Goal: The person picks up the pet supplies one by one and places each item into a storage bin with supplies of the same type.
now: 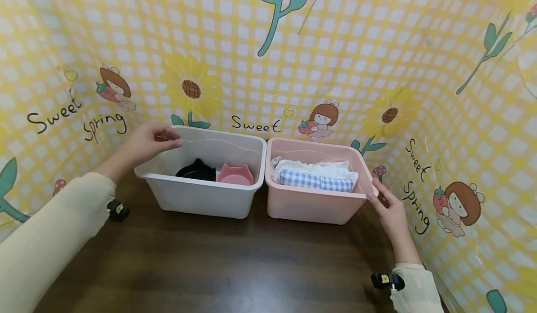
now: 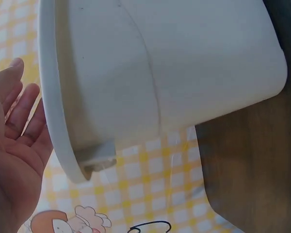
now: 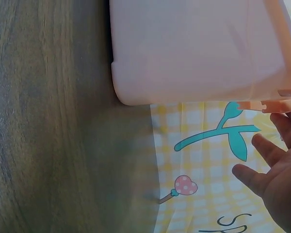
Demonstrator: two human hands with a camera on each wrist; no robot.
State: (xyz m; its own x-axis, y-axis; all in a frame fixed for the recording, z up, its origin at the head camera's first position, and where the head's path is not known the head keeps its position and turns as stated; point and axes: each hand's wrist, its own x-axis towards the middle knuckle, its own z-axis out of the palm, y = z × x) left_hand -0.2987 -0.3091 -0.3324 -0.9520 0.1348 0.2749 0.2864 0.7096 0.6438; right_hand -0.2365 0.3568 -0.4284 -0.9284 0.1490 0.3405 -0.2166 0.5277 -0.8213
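Observation:
A white plastic bin and a pink plastic bin stand side by side on the dark table. Inside the white one lie a black bowl with pointed ears and a pink cat-ear bowl. Folded cloth, white and blue-checked, fills much of the pink bin. My left hand hovers at the white bin's left end, fingers relaxed and holding nothing. At the pink bin's right front corner, my right hand touches the rim with its fingertips; in the right wrist view its other fingers are spread.
Yellow checked cloth with flowers and cartoon girls hangs behind the bins and along both sides. Brown tabletop extends in front of the bins. Black wrist cameras sit at both sleeves.

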